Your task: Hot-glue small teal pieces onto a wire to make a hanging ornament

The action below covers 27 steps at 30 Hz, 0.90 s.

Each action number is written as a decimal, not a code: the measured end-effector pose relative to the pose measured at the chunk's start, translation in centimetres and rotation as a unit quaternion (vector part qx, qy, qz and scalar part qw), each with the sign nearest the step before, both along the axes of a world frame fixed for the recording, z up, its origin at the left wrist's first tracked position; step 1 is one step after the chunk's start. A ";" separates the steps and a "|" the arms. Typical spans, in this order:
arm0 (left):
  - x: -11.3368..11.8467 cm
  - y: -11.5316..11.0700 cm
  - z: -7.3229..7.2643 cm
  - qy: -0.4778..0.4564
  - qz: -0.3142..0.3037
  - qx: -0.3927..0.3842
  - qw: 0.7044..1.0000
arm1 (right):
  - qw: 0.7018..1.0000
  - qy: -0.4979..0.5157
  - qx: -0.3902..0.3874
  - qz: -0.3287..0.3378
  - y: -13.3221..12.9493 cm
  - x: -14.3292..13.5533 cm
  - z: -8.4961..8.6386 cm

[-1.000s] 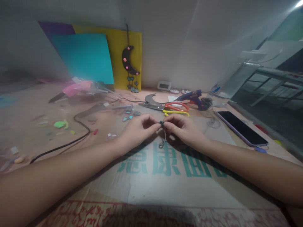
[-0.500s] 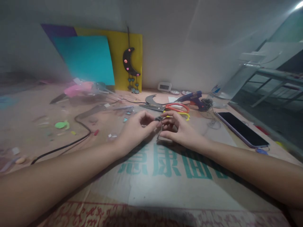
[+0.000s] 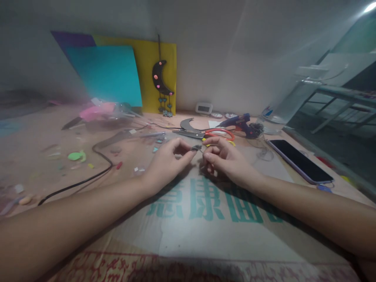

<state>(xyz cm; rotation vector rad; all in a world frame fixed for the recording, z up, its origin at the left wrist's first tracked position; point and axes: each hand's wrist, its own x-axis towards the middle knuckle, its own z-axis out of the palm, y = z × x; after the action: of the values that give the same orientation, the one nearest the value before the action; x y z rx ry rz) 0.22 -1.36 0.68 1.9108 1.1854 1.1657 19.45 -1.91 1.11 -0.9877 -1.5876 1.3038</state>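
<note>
My left hand (image 3: 173,160) pinches a small dark grey piece (image 3: 196,147) between thumb and forefinger, low over the board. Its exact kind is too small to make out. A thin grey cord runs from it to my right hand (image 3: 225,156), whose thumb and fingers are closed on the cord's other part. Just beyond my hands lie scissors (image 3: 217,134) with red and yellow handles. Behind the blades rests a grey crescent cutout (image 3: 188,124). Tiny teal pieces (image 3: 155,149) are scattered beside my left hand.
A glue gun (image 3: 242,122), a phone (image 3: 299,160) and a clear plastic jug (image 3: 302,94) stand or lie to the right. A black cable (image 3: 102,172) curves across the left. Coloured sheets (image 3: 108,74) and a decorated crescent (image 3: 158,78) lean on the wall.
My right hand has drawn slightly away from my left, its fingers curling closer together. The cord loop below it no longer shows. My left hand keeps its pinch.
</note>
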 end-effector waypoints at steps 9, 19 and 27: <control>0.0 0.1 -0.3 0.011 -0.013 -0.014 1.000 | 0.966 -0.171 0.175 -0.089 -0.1 0.2 -0.1; 0.0 0.1 -0.3 0.016 -0.007 -0.011 1.000 | 0.946 -0.201 0.235 -0.097 0.0 0.2 0.3; 0.1 0.2 -0.4 0.022 -0.012 -0.014 1.000 | 0.969 -0.188 0.151 -0.044 -0.4 0.5 -0.4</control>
<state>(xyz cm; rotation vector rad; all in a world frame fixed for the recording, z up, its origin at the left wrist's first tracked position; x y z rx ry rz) 0.31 -1.19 0.26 1.9328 1.1914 1.0938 19.91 -2.35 0.71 -1.1401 -1.9346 0.8115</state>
